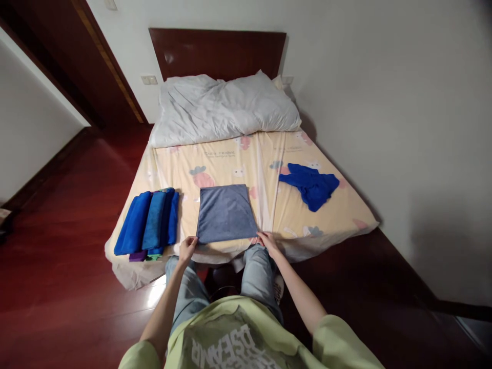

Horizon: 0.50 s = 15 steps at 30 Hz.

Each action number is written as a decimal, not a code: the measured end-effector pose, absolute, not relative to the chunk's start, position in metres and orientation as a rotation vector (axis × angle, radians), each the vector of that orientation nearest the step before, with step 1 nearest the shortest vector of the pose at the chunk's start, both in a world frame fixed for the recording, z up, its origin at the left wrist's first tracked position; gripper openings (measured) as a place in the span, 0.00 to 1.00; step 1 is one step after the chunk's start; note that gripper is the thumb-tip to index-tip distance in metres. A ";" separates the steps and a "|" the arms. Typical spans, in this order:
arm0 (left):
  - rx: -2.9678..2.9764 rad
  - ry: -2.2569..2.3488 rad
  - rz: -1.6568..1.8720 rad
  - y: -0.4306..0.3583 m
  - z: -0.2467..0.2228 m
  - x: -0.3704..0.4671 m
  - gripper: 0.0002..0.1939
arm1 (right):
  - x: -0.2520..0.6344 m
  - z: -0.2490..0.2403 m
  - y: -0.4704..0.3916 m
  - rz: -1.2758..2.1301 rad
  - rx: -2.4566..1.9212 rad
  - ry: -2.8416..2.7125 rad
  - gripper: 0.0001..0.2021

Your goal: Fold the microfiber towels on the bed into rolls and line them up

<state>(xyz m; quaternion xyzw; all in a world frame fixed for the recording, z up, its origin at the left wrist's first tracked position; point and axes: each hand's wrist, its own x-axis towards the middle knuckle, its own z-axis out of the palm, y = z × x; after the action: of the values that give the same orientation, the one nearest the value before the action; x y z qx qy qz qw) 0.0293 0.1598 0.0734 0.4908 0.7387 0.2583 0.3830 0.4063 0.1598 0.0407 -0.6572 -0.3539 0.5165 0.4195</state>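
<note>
A grey-blue towel (pixel 226 214) lies spread flat on the bed in front of me. Its near left corner is pinched by my left hand (pixel 188 248), its near right corner by my right hand (pixel 268 242). To the left, several rolled or folded towels in blue and teal (pixel 156 219) lie side by side, with a bit of purple and green showing underneath. A crumpled bright blue cloth (pixel 310 184) rests on the right part of the bed.
The bed (pixel 238 154) has a yellow patterned sheet, with a bunched white quilt (pixel 226 110) against the dark wooden headboard (pixel 217 54). White wall (pixel 384 102) runs along the right. A reddish wooden floor (pixel 65 246) surrounds the bed; my legs are at its near edge.
</note>
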 end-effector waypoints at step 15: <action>1.385 1.831 0.490 0.263 0.070 0.021 0.19 | 0.426 0.044 0.261 1.390 -1.713 -1.138 0.18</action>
<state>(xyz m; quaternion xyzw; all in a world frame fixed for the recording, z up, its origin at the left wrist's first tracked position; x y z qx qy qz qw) 0.0213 0.2629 0.0695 0.5440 0.7194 0.1924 0.3868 0.4258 0.2607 0.0444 -0.6529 -0.4338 0.5299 0.3236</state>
